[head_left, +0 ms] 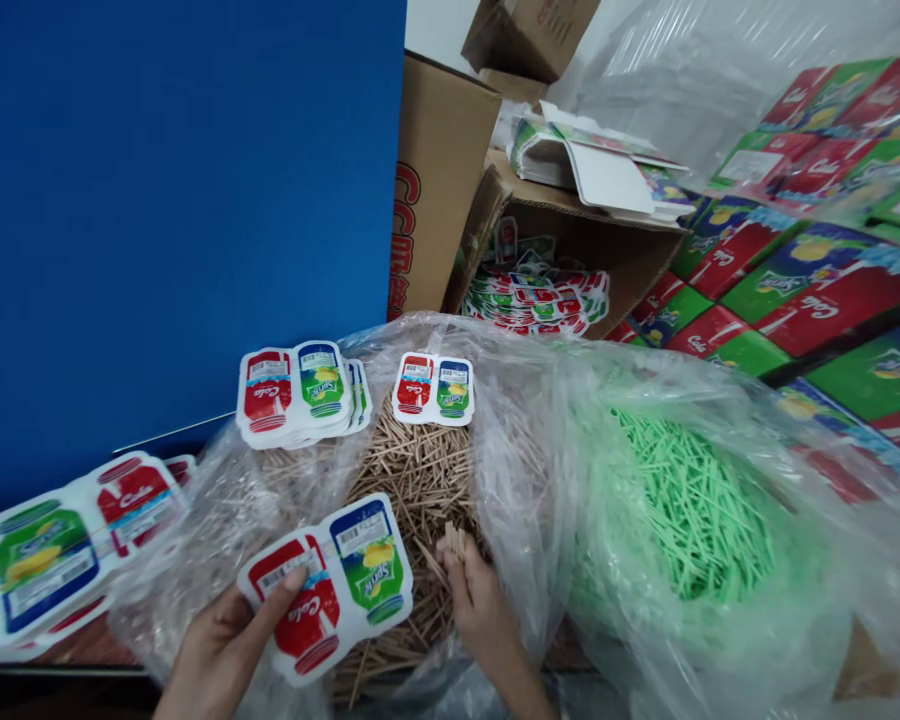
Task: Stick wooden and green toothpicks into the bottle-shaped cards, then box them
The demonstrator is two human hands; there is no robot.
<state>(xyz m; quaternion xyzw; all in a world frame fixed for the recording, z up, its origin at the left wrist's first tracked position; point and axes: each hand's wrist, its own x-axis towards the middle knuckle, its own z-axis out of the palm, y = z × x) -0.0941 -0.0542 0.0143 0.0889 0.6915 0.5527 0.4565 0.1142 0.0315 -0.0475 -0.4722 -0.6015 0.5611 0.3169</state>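
Brown sticks (412, 460) lie in a clear plastic bag (508, 490); our right hand (481, 600) pinches several of them. We note our left hand (229, 640) pinching a Cola-Sprite card (373, 563), thumb on top, near the right hand.

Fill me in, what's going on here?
A person is working over an open plastic bag of brown sticks. The left hand holds a Cola/Sprite card; the right hand pinches a few loose sticks just above the pile, apart from the card. Another card lies on the brown sticks, with a card stack to its left. Green sticks fill a bag on the right.
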